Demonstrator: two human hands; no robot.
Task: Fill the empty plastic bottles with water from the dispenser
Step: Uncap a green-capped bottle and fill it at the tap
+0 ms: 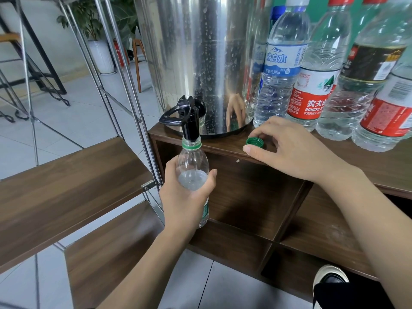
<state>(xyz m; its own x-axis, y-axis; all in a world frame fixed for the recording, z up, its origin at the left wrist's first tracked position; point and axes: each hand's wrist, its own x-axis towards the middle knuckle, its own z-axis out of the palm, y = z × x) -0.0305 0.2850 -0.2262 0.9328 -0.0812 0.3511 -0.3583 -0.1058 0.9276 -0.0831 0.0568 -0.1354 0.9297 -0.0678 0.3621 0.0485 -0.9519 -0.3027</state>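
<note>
Wooden shelf top (223, 144): R hand (289, 150) w/ fingers curled over green cap (255, 142).

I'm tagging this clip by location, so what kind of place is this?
Probably an office break area or cafe-style common room, not a home kitchen: a large steel water dispenser on a wooden cubby counter, bar stools on tiled floor, and a potted plant behind.
</note>
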